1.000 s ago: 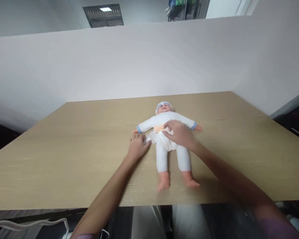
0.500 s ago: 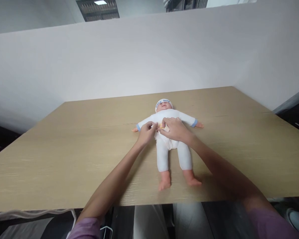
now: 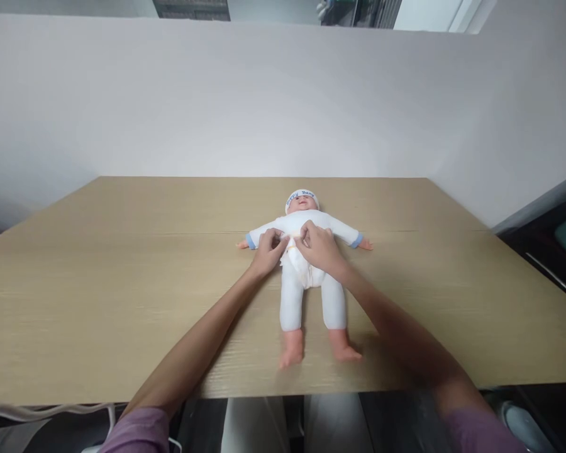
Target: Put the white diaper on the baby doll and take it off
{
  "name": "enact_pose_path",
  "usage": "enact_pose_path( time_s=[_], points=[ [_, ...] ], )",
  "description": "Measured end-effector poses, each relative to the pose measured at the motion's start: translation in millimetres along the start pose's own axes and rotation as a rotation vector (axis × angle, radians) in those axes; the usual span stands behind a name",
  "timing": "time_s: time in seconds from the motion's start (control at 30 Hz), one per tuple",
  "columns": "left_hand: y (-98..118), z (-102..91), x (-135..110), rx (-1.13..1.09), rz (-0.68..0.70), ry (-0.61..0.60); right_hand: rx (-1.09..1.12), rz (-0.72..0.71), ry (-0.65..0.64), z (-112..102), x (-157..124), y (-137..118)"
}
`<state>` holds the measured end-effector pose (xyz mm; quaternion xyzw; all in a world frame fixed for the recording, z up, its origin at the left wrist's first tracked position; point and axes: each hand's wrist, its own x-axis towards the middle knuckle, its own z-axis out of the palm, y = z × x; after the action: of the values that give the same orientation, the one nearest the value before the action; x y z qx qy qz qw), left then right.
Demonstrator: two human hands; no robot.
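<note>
A baby doll lies on its back with its head away from me, dressed in white with blue cuffs and a lettered headband. Round its hips is a white diaper with a faint orange-yellow mark near the waist. My left hand pinches the diaper's upper edge at the doll's waist, thumb and fingers together. Opposite it, a short gap away, my right hand is closed in a pinch on the same waist edge. My fingers partly cover the diaper's front, so its fastening tabs cannot be made out.
The doll rests on a wide wooden table, its feet close to the near edge. A white partition rises behind the table. At the right stands a dark object; a pale cable runs below the near left edge.
My view has shifted, so the doll appears slightly further left. Both hands stay at the diaper's waist, a little higher on the doll, and less of the orange mark shows.
</note>
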<state>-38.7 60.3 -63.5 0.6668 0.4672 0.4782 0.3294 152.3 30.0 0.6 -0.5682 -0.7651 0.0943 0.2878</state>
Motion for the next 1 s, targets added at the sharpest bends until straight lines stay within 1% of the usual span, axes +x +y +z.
enact_pose_path(
  time_s=[0.07, 0.13, 0.17, 0.2, 0.23, 0.27, 0.3, 0.37, 0.4, 0.43, 0.47, 0.53, 0.6, 0.67, 0.77, 0.87, 0.93, 1.0],
  points=[
    [6, -0.6, -1, -0.002, -0.024, 0.048, 0.074, 0.016, 0.023, -5, 0, 0],
    [19, -3.2, -11, 0.015, -0.034, 0.158, 0.096, -0.020, 0.102, -17, -8, -5],
    [28, -5.3, -20, 0.033, -0.012, 0.202, 0.096, -0.063, 0.155, -25, -17, -8],
    [38, -7.8, -32, 0.061, 0.029, 0.220, 0.104, -0.116, 0.196, -34, -28, -12],
    [48, -10.5, -45, 0.102, 0.092, 0.198, 0.128, -0.166, 0.209, -42, -43, -16],
    [56, -13.2, -60, 0.160, 0.166, 0.130, 0.179, -0.205, 0.183, -49, -60, -18],
    [63, -15.5, -74, 0.231, 0.241, 0.029, 0.247, -0.219, 0.113, -55, -78, -19],
    [72, -18.5, -100, 0.377, 0.362, -0.203, 0.362, -0.175, -0.045, -60, -112, -15],
    [73, -19.0, -109, 0.434, 0.393, -0.296, 0.383, -0.149, -0.102, -60, -126, -9],
    [72, -19.0, -116, 0.477, 0.403, -0.360, 0.382, -0.127, -0.134, -58, -136, -1],
    [71, -18.6, -119, 0.508, 0.394, -0.396, 0.365, -0.113, -0.147, -56, -142, 7],
    [67, -17.1, -119, 0.554, 0.339, -0.406, 0.313, -0.084, -0.131, -51, -145, 24],
    [65, -14.8, -112, 0.569, 0.269, -0.381, 0.269, -0.059, -0.114, -49, -139, 34],
    [64, -11.5, -104, 0.533, 0.205, -0.337, 0.223, -0.052, -0.117, -49, -131, 35],
    [63, -5.4, -95, 0.481, 0.141, -0.280, 0.111, -0.058, -0.115, -44, -124, 23],
    [59, -0.8, -89, 0.473, 0.152, -0.278, 0.004, -0.043, -0.095, -33, -123, 13],
    [54, 0.2, -88, 0.465, 0.188, -0.283, -0.034, -0.033, -0.075, -24, -124, 11],
    [49, -0.4, -89, 0.471, 0.216, -0.260, -0.058, -0.042, -0.044, -17, -125, 12]
  ],
)
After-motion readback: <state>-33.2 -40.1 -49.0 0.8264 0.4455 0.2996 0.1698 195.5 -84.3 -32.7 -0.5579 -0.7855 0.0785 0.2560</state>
